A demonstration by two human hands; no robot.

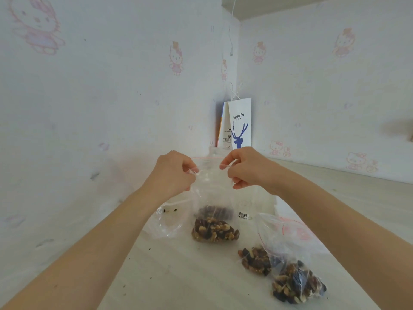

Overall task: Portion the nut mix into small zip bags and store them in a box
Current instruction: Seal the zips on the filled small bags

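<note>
- Far left on the white table [156,283], we see a crumpled clear bag [166,222], nearly empty, lying just beside the held one.
- The left hand [173,173] is raised over the table, fingers curled, pinching the left top edge of a small zip bag [212,186].
- The zip bag hangs upright between both hands, with a red line along its mouth. The nut mix [214,231] sits in its bottom, down at the table top.
- The right hand [245,168] pinches the bag's right top edge between thumb and forefinger.
- Behind the hands, a white paper coffee bag [240,124] stands in the wall corner.
- A clear box [263,204] with a barcode label sits just behind the zip bag; we cannot make out its contents.
- At right, a filled bag [256,260] and a second filled bag [297,285] lie touching on the table.
</note>
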